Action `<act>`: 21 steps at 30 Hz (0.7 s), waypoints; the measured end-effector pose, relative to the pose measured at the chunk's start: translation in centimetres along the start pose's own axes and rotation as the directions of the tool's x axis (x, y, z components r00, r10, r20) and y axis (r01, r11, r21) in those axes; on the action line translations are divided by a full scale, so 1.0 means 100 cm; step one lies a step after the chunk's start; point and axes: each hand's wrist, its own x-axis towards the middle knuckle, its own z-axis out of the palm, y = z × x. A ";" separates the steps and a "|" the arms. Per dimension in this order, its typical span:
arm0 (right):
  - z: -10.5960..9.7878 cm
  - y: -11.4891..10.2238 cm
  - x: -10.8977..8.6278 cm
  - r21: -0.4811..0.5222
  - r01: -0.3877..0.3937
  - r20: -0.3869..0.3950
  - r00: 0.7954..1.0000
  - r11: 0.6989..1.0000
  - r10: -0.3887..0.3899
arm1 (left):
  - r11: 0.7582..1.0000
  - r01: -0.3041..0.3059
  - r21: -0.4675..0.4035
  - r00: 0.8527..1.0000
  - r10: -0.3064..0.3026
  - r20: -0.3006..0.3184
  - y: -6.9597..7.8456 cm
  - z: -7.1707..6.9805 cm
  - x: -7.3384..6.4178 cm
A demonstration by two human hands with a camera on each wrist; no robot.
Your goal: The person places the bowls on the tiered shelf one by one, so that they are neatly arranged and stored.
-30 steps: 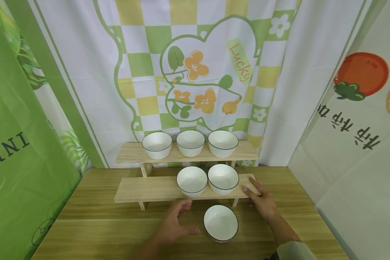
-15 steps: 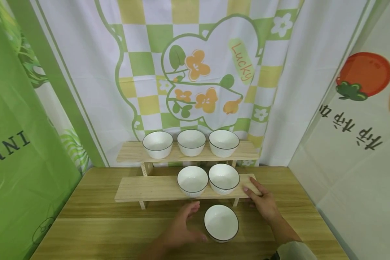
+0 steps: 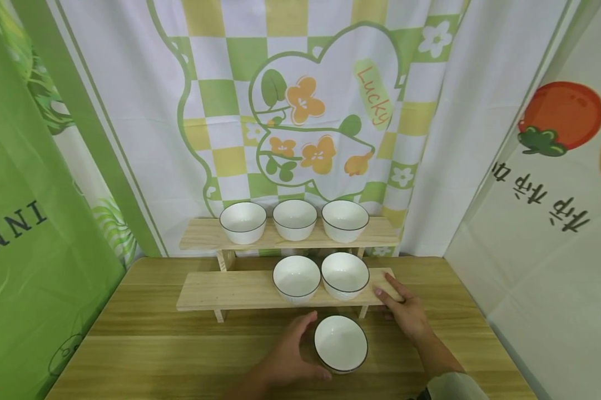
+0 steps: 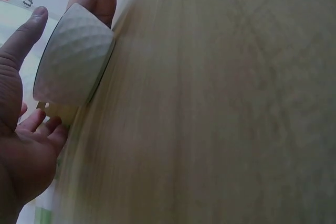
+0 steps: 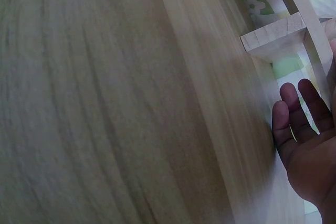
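Observation:
On the table in the head view stands a white bowl [image 3: 341, 344] with a dark rim, in front of a two-tier wooden shelf [image 3: 215, 290]. My left hand [image 3: 291, 355] is at its left side, thumb and fingers spread. In the left wrist view the bowl's dimpled wall [image 4: 76, 59] lies beyond the left thumb and fingers; contact is unclear. My right hand [image 3: 409, 314] holds the right end of the lower board, thumb and index finger on its top. Seen from the right wrist, the other fingers [image 5: 298, 114] extend below the board.
Two white bowls [image 3: 296, 278] [image 3: 345, 275] stand side by side on the lower board's right half. Three more bowls [image 3: 243, 222] [image 3: 294, 219] [image 3: 345, 220] line the upper board [image 3: 202, 233]. A patterned curtain [image 3: 220, 100] hangs behind the wooden table [image 3: 145, 344].
My left hand has moved rightward across the table to the side of the front bowl. The right hand stays at the shelf's end, and the bowls have not moved.

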 end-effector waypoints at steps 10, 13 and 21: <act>0.000 -0.001 -0.001 0.002 -0.002 0.001 1.000 1.000 0.002 | 0.994 0.058 0.091 0.998 -0.057 -0.010 -0.003 0.012 0.006; 0.001 0.000 0.000 0.002 0.002 0.004 1.000 1.000 -0.002 | 0.996 0.052 0.079 0.999 -0.051 -0.015 -0.002 0.016 0.007; 0.001 -0.001 -0.001 0.006 0.013 -0.008 1.000 1.000 -0.013 | 0.997 0.062 0.037 0.998 -0.061 -0.035 0.000 0.024 0.012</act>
